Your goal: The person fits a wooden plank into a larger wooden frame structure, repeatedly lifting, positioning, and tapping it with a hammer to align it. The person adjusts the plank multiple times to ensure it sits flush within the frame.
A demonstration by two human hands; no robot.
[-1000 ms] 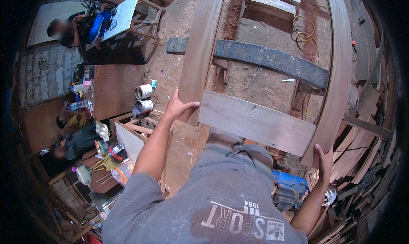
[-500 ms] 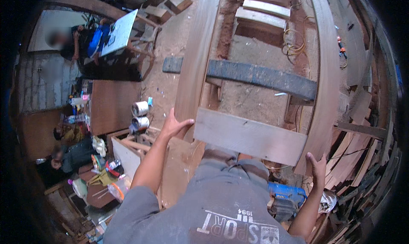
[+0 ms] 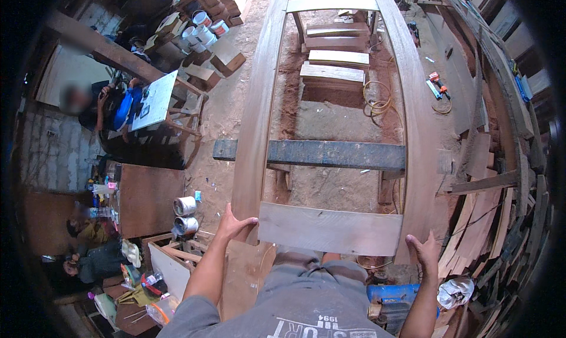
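Note:
In front of me lies a long wooden frame, its left board (image 3: pixel 253 131) and right board (image 3: pixel 415 131) running away from me. A wide near crosspiece (image 3: pixel 330 229) and a pale far crosspiece (image 3: pixel 332 3) span between them. My left hand (image 3: pixel 233 223) grips the outer edge of the left board near its close end, thumb on top, pointing inward. At the right board's close end my right hand (image 3: pixel 425 250) holds the outer edge, thumb up. The fingers under both boards are partly hidden. A dark support beam (image 3: pixel 336 154) passes beneath the frame.
Stacked boards (image 3: pixel 333 72) and a coiled yellow hose (image 3: pixel 378 99) lie within the frame's outline. An orange power tool (image 3: pixel 435 81) is to the right. Paint cans (image 3: pixel 186 206) stand left, a blue machine (image 3: pixel 392 294) near my right forearm. People sit at left by a white board (image 3: pixel 154 102).
My view has lifted and turned, so the frame and hands sit lower in the picture and the far crosspiece shows. Both hands keep their hold on the boards.

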